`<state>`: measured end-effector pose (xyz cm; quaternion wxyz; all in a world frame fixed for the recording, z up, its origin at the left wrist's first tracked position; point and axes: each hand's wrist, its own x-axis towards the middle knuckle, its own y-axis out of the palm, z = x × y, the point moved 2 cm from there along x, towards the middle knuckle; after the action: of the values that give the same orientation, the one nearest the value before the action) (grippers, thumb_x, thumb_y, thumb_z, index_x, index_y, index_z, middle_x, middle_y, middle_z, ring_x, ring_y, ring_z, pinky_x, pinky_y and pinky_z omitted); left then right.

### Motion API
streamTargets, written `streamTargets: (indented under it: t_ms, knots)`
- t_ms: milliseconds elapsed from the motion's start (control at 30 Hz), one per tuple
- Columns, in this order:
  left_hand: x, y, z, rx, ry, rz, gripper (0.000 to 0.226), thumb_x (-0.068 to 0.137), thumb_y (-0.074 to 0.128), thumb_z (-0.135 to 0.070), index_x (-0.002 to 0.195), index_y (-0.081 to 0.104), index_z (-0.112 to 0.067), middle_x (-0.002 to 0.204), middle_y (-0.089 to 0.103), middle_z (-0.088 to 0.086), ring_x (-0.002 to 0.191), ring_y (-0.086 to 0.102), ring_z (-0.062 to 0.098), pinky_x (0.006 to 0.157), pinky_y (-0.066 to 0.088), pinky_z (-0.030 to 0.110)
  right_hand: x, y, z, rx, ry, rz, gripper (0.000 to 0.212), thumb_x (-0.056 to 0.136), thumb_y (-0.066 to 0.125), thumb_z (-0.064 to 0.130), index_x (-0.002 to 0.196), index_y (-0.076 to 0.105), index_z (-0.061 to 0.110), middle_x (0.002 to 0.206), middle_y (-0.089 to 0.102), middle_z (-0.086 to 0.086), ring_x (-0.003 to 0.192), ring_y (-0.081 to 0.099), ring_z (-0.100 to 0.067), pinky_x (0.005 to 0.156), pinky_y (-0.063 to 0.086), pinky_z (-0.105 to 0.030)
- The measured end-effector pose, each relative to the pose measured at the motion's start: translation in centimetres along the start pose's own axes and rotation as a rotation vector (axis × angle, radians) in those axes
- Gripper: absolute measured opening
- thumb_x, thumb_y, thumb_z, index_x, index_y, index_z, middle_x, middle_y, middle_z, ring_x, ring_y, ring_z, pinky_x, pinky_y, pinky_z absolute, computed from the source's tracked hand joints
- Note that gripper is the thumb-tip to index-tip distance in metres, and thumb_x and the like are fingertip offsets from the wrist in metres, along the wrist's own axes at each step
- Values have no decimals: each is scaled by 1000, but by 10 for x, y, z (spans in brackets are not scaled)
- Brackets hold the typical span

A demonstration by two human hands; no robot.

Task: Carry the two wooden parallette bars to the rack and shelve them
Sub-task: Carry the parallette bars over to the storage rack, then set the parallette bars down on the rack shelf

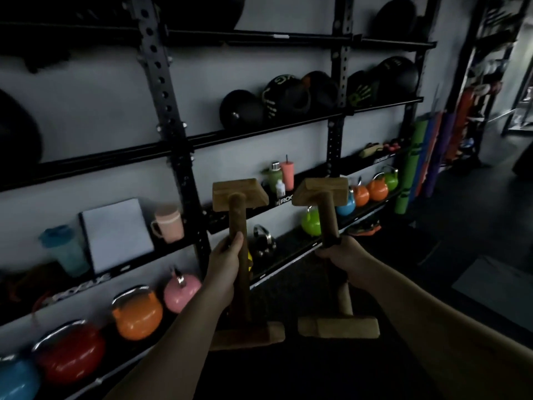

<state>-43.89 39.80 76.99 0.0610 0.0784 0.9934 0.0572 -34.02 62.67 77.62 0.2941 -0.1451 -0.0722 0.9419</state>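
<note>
The room is dim, and the person stands facing a black steel rack point(173, 122) that runs along the grey wall. Each of the hands grips one wooden parallette bar by its round handle, held upright with one foot block up and the other down. The left hand point(223, 264) is wrapped round the middle of the left parallette bar point(238, 215); the right hand point(340, 252) is closed round the right parallette bar point(327, 209). Both bars are in the air in front of the rack, side by side and apart, not on any shelf.

Behind them, the lowest shelf carries a row of kettlebells: a blue one, a red one, an orange kettlebell point(138, 316) and a pink kettlebell point(180, 291), then further along a dark one, green, blue and orange ones. On the shelf above stand a blue shaker bottle point(65, 249), a white board point(118, 233) and a pink mug point(168, 225). Higher up lie black medicine balls point(242, 109). Rolled mats point(412, 166) lean at the rack's far end.
</note>
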Motion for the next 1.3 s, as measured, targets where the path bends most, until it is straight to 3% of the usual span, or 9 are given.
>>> streamTargets:
  t_ms: [200, 433, 567, 733, 833, 900, 1000, 1167, 1300]
  knots:
    - [125, 94, -16, 50, -16, 82, 25, 94, 64, -40, 104, 70, -17, 53, 67, -1, 51, 65, 18, 44, 50, 28, 132, -22, 29, 17, 39, -72, 51, 76, 77, 5, 124, 61, 2, 109, 71, -22, 99, 71, -38, 92, 58, -54]
    - [262, 209, -4, 83, -11, 155, 42, 94, 65, -38, 120, 67, -5, 79, 65, 15, 59, 63, 24, 49, 49, 31, 288, -59, 47, 43, 44, -93, 50, 80, 73, 4, 126, 57, -5, 116, 67, -30, 103, 68, -42, 90, 58, -53]
    - [345, 279, 18, 65, -31, 127, 42, 91, 68, -42, 111, 70, -5, 69, 66, 12, 50, 63, 21, 46, 49, 30, 396, -90, 57, 6, 26, -62, 42, 84, 71, 2, 123, 57, -9, 98, 63, -24, 66, 61, -25, 56, 53, -32]
    - [436, 367, 26, 56, -69, 80, 33, 94, 63, -41, 104, 70, -10, 73, 66, 12, 54, 65, 21, 49, 52, 30, 532, -132, 86, -69, 35, -45, 36, 85, 71, 0, 117, 61, -11, 87, 63, -19, 54, 55, -17, 35, 45, -19]
    - [489, 415, 29, 51, -82, 73, 24, 97, 58, -41, 100, 69, -19, 75, 66, 8, 54, 67, 16, 47, 54, 30, 611, -149, 107, -98, 37, -27, 39, 82, 73, 1, 118, 62, -11, 97, 68, -26, 61, 63, -24, 54, 55, -31]
    - [522, 442, 35, 23, -87, 73, 24, 99, 57, -38, 95, 66, -16, 70, 64, 8, 49, 66, 14, 46, 53, 30, 654, -155, 115, -96, 38, -21, 39, 80, 74, 2, 116, 63, -10, 104, 70, -29, 84, 71, -39, 76, 62, -48]
    - [580, 483, 52, 13, -94, 39, 31, 100, 56, -36, 92, 66, -8, 68, 63, 12, 57, 63, 25, 61, 54, 40, 723, -162, 118, -111, 44, -1, 36, 81, 72, -1, 115, 63, -11, 110, 69, -33, 97, 69, -43, 91, 56, -54]
    - [695, 541, 88, -84, -142, 53, 35, 101, 55, -34, 93, 65, -2, 57, 60, 8, 45, 59, 21, 45, 47, 29, 848, -170, 115, -127, 12, 39, 31, 87, 65, -3, 117, 62, -11, 91, 63, -21, 78, 61, -30, 69, 49, -38]
    - [771, 575, 93, -67, -207, 21, 33, 100, 56, -34, 88, 66, -5, 55, 63, 6, 46, 60, 18, 44, 49, 28, 930, -169, 128, -146, 39, 97, 17, 88, 68, -1, 104, 66, -5, 72, 62, -10, 54, 60, -14, 48, 49, -19]
